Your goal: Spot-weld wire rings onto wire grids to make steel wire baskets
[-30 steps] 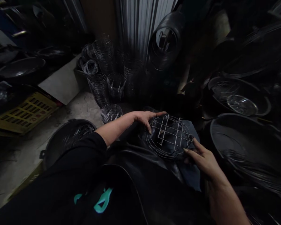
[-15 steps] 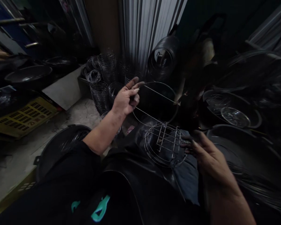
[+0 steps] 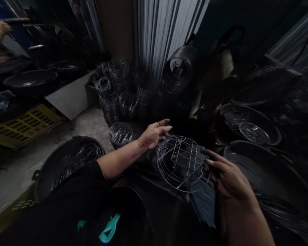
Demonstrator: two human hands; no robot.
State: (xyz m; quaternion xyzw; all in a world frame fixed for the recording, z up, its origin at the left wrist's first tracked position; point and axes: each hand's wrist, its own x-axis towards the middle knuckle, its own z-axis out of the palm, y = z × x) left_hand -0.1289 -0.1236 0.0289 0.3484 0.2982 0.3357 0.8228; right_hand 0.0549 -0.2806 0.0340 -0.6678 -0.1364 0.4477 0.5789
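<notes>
Sleeve: a black sleeve [image 3: 74, 191] covers the left arm, close to the camera
Right hand: the right hand [image 3: 227, 177] has its fingers [image 3: 210, 160] curled on the near-right rim of the round thing; it looks like it is grasping that rim
Wire rack: the wire rack [image 3: 181, 162] is round, with crossed bars in the middle; it sits between the two hands on a dark cloth [image 3: 205, 201] over the lap, tilted a little
Left hand: the left hand [image 3: 154, 133] is open with loose, spread fingers; it is just beside the far-left rim of the rack; I cannot tell if it touches
How to do it well: I think the right hand should grip the rim firmly so the rack does not slide off the cloth; the left hand should come down flat and slow, so thin wires do not bend or poke
Left of the left hand: a big black tub [image 3: 66, 160] with wires in it; a short ring stack [image 3: 120, 133] is near the wrist
Past the left hand: tall ring stacks [image 3: 110, 102] stand close together
Right of the right hand: dark round pans [image 3: 259, 160], hard to see
Far left: a yellow crate [image 3: 20, 128] on the floor
Far back: a ribbed metal wall [image 3: 166, 30]; another person's hand [image 3: 0, 27] is well apart, top left
</notes>
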